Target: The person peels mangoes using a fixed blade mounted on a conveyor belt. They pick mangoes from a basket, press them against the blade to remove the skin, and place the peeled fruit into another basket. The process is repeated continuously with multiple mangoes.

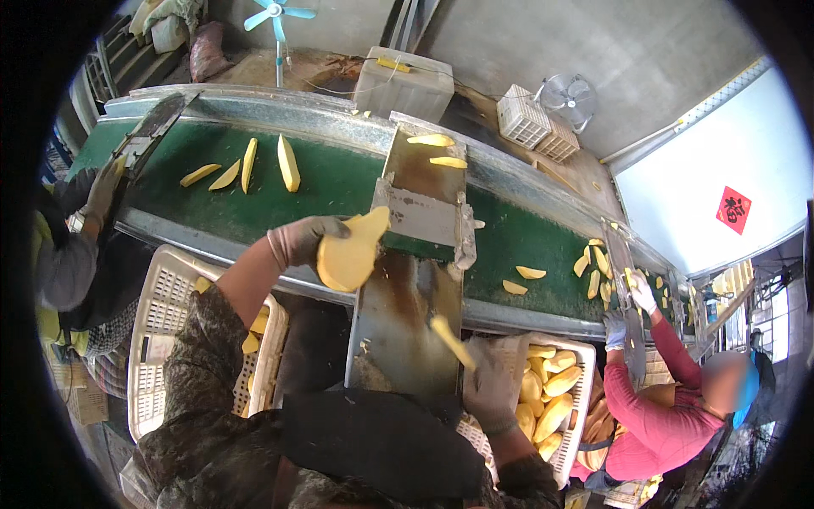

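My left hand (pixel 318 238), in a grey glove, holds a broad, flat, pale yellow slice (pixel 350 254) of a peeled root or vegetable over the conveyor's near edge. A metal slicing board (pixel 423 216) with a raised plate crosses the green belt before me. At its lower right is my gloved right hand (pixel 489 385), blurred, with a narrow yellow piece (pixel 453 342) at its fingertips. Whether the fingers grip that piece is unclear. Whole peeled yellow pieces (pixel 553 417) fill a plastic crate beside my right hand. Another crate (pixel 149 343), partly behind my left arm, holds cut pieces.
The green conveyor belt (pixel 331 172) carries scattered yellow slices. A co-worker in a red top (pixel 661 420) works at another board on the right; a second co-worker (pixel 70 254) is at the left edge. Beyond the belt stand fans (pixel 275 10), a large box (pixel 404 83) and crates (pixel 523 118).
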Tool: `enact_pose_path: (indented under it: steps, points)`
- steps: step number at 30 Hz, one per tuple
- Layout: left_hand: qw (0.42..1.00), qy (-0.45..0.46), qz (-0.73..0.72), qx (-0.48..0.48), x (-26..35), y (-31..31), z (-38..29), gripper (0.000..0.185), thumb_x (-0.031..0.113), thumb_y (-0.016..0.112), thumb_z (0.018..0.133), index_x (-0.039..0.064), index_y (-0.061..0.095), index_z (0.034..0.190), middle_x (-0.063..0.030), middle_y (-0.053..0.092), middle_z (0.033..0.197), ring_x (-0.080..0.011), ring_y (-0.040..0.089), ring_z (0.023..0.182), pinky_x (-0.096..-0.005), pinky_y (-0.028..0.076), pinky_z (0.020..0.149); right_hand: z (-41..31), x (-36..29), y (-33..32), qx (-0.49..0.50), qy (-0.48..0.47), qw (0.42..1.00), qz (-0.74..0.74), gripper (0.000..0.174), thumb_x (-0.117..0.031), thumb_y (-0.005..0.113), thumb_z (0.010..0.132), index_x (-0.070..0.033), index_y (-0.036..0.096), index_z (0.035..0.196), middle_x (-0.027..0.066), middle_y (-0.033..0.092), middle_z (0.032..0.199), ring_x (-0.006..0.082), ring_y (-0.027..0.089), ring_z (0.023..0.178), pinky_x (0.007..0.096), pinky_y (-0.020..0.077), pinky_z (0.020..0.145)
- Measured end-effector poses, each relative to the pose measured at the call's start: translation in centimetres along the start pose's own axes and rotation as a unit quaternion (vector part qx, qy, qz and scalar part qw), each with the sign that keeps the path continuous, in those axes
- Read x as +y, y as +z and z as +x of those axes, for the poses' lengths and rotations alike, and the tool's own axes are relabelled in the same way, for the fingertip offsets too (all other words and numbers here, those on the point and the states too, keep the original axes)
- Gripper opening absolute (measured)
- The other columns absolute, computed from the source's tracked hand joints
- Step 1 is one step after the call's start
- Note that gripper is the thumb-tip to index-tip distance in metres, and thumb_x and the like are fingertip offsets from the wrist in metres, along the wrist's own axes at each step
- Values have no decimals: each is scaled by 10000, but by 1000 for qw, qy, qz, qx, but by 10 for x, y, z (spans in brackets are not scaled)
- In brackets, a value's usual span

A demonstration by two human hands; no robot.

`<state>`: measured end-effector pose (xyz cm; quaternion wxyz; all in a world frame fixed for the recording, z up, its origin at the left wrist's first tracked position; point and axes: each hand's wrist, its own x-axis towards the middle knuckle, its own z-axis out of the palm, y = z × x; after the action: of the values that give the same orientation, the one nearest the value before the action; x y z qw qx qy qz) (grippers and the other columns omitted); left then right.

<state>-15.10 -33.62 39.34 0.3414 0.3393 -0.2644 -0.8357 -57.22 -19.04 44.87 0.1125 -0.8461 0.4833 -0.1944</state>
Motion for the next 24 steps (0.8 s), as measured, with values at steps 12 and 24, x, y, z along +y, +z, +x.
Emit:
enact_pose_path:
  steps: [12, 24]
  points:
    - [957, 193, 106, 186, -144, 104, 5, 742, 151, 807, 978, 14, 465, 1623, -85, 647, 1403, -154, 646, 1198, -315, 543, 1026, 58, -30, 93, 124, 3, 970, 211, 627, -108, 629, 1068, -11, 380, 1635, 281, 414, 1644, 460, 446, 1502, 499, 405, 1209]
    - [896, 325, 137, 269, -129, 98, 60, 533, 272, 765, 1027, -61, 648, 1426, -107, 657, 1366, -202, 628, 1255, -329, 517, 1073, 126, -10, 79, 105, -48, 990, 76, 795, -412, 751, 962, 26, 464, 1561, 333, 466, 1564, 526, 472, 1437, 543, 377, 1224]
